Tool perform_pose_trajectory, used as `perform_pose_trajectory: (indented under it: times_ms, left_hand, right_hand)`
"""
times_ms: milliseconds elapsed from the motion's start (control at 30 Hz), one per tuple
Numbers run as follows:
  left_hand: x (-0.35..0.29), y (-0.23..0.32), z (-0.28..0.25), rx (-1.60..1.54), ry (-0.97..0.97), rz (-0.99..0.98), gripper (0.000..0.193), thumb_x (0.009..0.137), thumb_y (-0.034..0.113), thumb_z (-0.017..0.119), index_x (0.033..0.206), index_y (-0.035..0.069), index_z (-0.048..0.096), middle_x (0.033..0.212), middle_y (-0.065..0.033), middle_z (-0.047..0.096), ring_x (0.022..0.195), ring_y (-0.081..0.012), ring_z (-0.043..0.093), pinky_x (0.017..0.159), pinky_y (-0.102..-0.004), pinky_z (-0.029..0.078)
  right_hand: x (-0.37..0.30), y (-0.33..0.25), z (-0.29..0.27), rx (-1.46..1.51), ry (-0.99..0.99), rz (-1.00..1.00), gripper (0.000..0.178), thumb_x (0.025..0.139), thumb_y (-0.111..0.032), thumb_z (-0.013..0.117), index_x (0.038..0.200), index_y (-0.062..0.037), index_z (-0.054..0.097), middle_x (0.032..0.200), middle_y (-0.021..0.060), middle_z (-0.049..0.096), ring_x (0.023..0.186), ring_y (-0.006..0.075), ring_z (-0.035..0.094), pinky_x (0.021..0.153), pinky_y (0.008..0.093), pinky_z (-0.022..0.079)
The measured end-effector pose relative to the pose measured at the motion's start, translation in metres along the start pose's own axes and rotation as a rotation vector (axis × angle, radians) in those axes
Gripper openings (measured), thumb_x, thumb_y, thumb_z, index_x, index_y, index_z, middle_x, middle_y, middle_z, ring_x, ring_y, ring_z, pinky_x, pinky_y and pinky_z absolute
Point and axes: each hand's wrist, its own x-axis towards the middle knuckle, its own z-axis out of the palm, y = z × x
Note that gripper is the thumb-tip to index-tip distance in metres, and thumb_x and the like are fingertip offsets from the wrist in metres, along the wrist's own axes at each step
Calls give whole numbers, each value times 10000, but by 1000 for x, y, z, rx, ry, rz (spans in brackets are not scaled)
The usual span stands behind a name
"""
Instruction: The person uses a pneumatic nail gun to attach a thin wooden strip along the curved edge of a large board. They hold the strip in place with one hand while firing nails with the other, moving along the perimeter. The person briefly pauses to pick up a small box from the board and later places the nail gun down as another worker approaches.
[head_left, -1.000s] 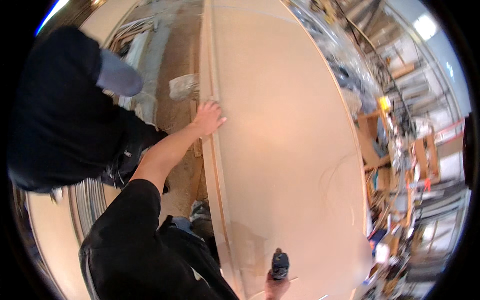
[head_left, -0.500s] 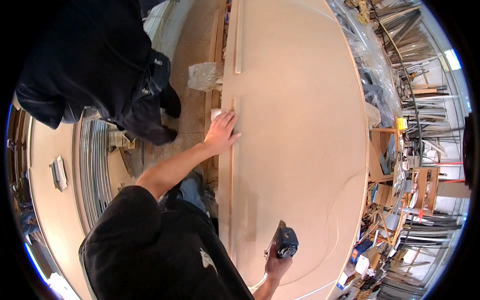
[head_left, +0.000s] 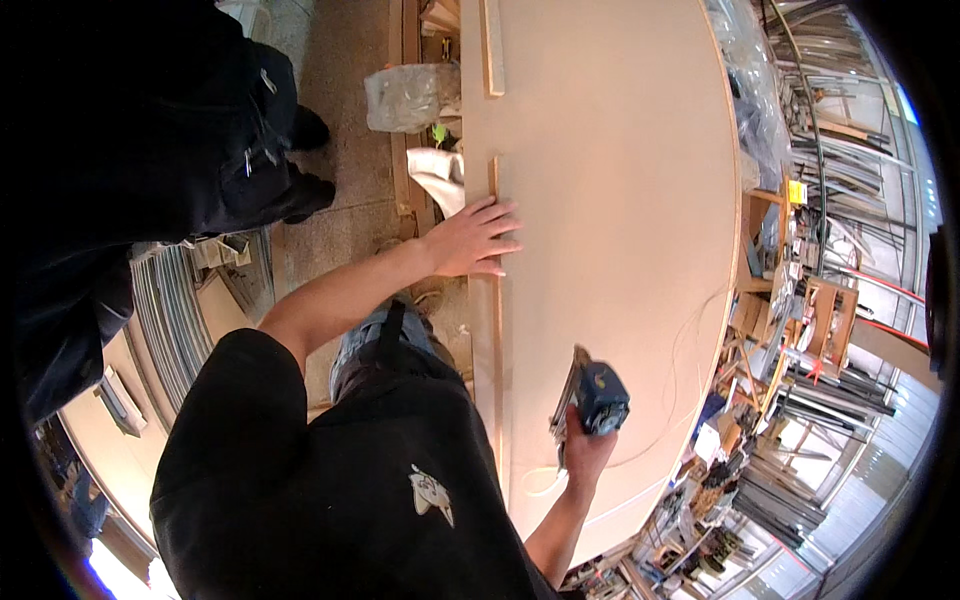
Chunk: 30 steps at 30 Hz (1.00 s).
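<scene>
A large pale wooden panel (head_left: 620,200) stretches out in front of me. Along its left edge lies a narrow wood strip (head_left: 496,330). My left hand (head_left: 472,240) rests across this strip, palm down with fingers spread, gripping nothing. In my right hand (head_left: 588,450) is a blue-and-black nail gun (head_left: 602,393), held by its handle over the panel, apart from the strip. A thin pale hose (head_left: 542,486) curves near the bottom of the tool. Farther along the same edge sits a second wood strip (head_left: 492,50).
Another person in dark clothes (head_left: 150,120) stands at the left. Beside the panel's left edge are a clear plastic bag (head_left: 410,98) and a white cloth (head_left: 437,178). Stacked metal bars (head_left: 175,310) lie farther left. Cluttered shelving (head_left: 830,310) lines the right side.
My right hand has carried the nail gun forward along the panel. My left hand now reaches farther across the strip. The view has shifted, and the other person appears farther left.
</scene>
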Motion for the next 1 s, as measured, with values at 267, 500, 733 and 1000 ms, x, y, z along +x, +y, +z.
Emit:
perform_pose_trajectory:
  times_ms: [267,500,733,1000]
  left_hand:
    - [-1,-7,-6,-42,4,30,560,994,582,687,1433,234,671,1604,-64,508,1634,-329,282,1346,-590,222]
    - [1,-8,7,17,60,60,578,968,621,683,1412,252,683,1573,-50,541,1629,-321,300,1342,-602,215]
    - [2,-12,19,21,105,52,588,917,621,727,1376,254,718,1572,-41,557,1623,-315,316,1338,-595,221]
    - [0,-6,21,35,89,34,594,908,629,732,1380,270,698,1565,-27,536,1648,-313,217,1348,-601,194]
  right_hand:
    - [60,-80,36,-43,-103,-89,220,954,-192,821,969,24,782,758,45,733,688,125,668,647,337,538]
    - [146,-114,70,61,-349,-31,121,975,-149,801,972,-40,750,699,-8,633,558,87,581,526,285,475]
    - [209,-181,117,5,-480,-144,228,936,-222,769,859,-14,715,652,-2,610,551,104,574,530,314,478]
    - [251,-185,150,-149,-595,-205,274,921,-251,787,849,1,708,650,9,626,553,120,601,517,330,498]
